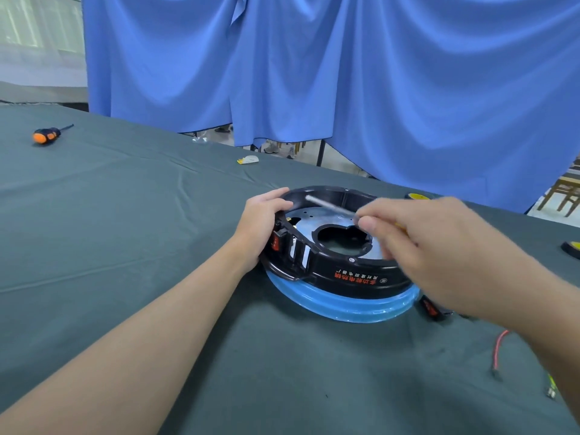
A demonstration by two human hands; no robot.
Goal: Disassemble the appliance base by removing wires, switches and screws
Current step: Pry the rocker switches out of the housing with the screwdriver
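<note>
Grips the rim of the black appliance base (pixel 345 279) with the left hand (pixel 262 224), fingers (pixel 276 196) curled; pinches a screwdriver (pixel 329 206) above the base in the right hand (pixel 433 246).

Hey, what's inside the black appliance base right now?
A shiny metal plate with a large central opening lines the base. A tool shaft held by the right hand reaches over it. That hand covers the interior's right side. The left hand grips the rim.
</note>
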